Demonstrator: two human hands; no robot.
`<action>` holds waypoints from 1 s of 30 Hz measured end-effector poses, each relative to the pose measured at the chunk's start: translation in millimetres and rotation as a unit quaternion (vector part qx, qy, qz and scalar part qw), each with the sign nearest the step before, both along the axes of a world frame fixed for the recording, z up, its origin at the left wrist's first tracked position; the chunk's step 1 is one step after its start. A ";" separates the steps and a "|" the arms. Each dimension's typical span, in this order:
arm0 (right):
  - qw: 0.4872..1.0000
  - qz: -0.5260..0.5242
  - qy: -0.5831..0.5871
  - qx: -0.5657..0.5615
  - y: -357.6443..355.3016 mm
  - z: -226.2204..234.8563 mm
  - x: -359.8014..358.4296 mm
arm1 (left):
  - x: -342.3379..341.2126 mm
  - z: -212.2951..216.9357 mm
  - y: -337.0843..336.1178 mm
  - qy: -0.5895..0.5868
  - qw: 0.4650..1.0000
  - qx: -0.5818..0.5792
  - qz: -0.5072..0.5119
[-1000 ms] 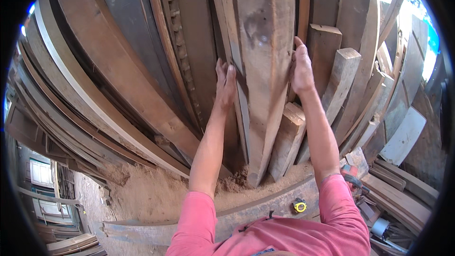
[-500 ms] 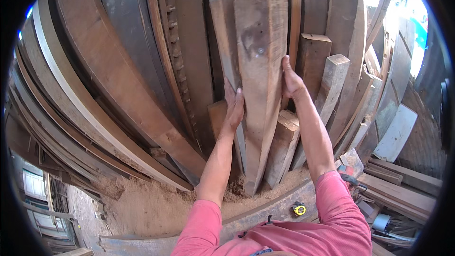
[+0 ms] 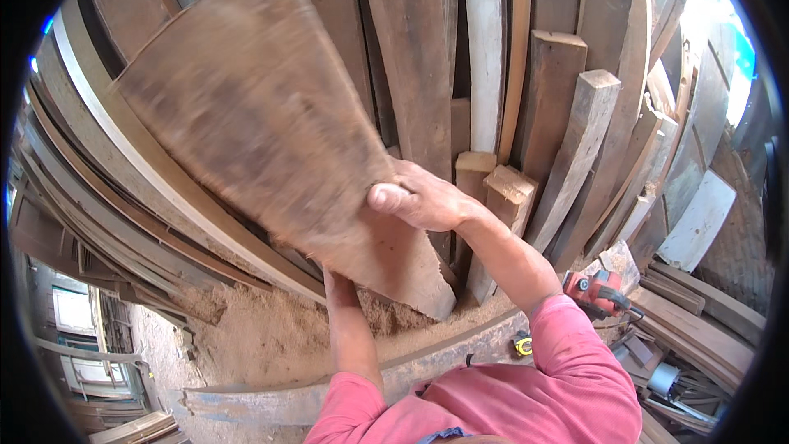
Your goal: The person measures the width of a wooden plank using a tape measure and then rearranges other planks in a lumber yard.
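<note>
From where I stand, the wide wooden board (image 3: 263, 131) is the main worry. It is tilted over to the left, away from the stack of planks (image 3: 427, 57) that lean upright behind it, and it looks blurred, so I think it is in motion. Its lower corner points down near the heap of sawdust (image 3: 271, 329) on the floor. If this corner slides on the loose dust, the board could fall sideways toward the curved planks (image 3: 90, 173) on the left, or drop against the person's legs. The board looks heavy and rough, so a splinter in the palm is also possible.

The left hand (image 3: 337, 279) is almost all hidden behind the lower edge of the board; only the wrist and the forearm show below it. I cannot tell if its fingers are spread or curled, only that the hand seems to support the board from behind or under.

The right hand (image 3: 419, 197) grips the right edge of the board. The thumb lies flat on the front face and the other fingers (image 3: 440, 205) are curled close together around the edge, so the hand is closed on the wood. If this one grip slips, I think the hidden hand alone may not stop the weight.

Farther right, short timber blocks (image 3: 505, 197) stand just behind the right hand, and a red power tool (image 3: 600, 292) lies near the elbow; a falling board could knock these.
</note>
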State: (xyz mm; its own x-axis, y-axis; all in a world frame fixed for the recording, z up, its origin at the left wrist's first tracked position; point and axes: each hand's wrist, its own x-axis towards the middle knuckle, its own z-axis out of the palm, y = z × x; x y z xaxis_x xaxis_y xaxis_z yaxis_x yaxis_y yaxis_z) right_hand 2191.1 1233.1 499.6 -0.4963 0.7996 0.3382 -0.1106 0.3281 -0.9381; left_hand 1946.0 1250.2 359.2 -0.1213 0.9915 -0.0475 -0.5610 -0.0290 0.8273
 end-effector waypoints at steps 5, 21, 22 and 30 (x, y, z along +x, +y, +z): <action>0.994 0.078 0.057 -0.049 31.1 -20.1 1.0 | -32.9 -1.6 -38.8 -0.015 0.998 0.018 0.054; 0.888 -0.455 0.054 -0.043 217.5 -69.9 77.5 | 10.9 1.7 -15.2 0.057 0.996 0.069 -0.004; 0.894 -0.448 0.010 0.000 219.5 -82.1 87.9 | 24.0 5.6 -11.2 0.076 0.994 0.081 -0.025; 0.911 -0.107 0.380 -0.118 100.9 -46.9 203.0 | 65.8 30.6 54.6 0.382 0.900 0.190 -0.086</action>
